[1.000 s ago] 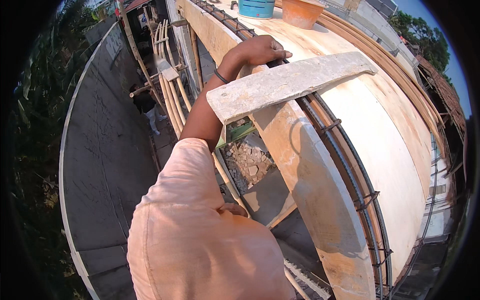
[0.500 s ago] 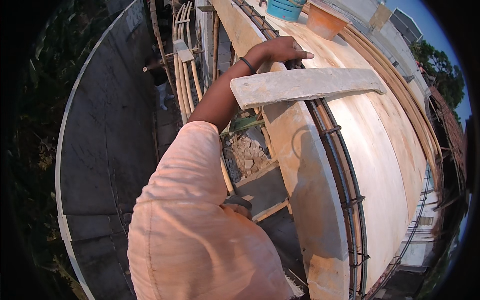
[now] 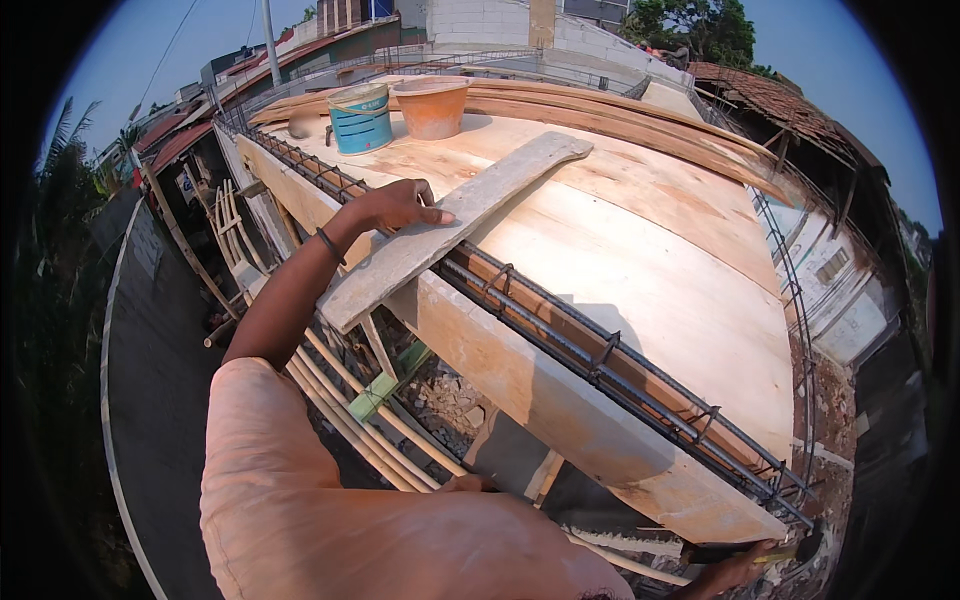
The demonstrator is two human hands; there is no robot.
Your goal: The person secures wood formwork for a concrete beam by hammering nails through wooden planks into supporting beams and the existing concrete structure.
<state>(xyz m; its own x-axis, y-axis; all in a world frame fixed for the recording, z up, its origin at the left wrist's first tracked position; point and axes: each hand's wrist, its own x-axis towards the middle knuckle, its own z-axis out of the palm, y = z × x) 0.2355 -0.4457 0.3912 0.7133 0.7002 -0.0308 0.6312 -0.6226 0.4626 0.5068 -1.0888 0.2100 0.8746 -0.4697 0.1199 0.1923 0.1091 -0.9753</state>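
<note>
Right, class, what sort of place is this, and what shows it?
Most likely an outdoor building site: tied steel bars run along the inside of a wooden form board, and plywood sheets lie beside them.

From afar I see a blue bucket (image 3: 361,124) beside an orange tub (image 3: 432,110), stacked planks (image 3: 610,130) behind them, a tiled roof (image 3: 768,104) and leafy tree (image 3: 705,30) beyond
</note>
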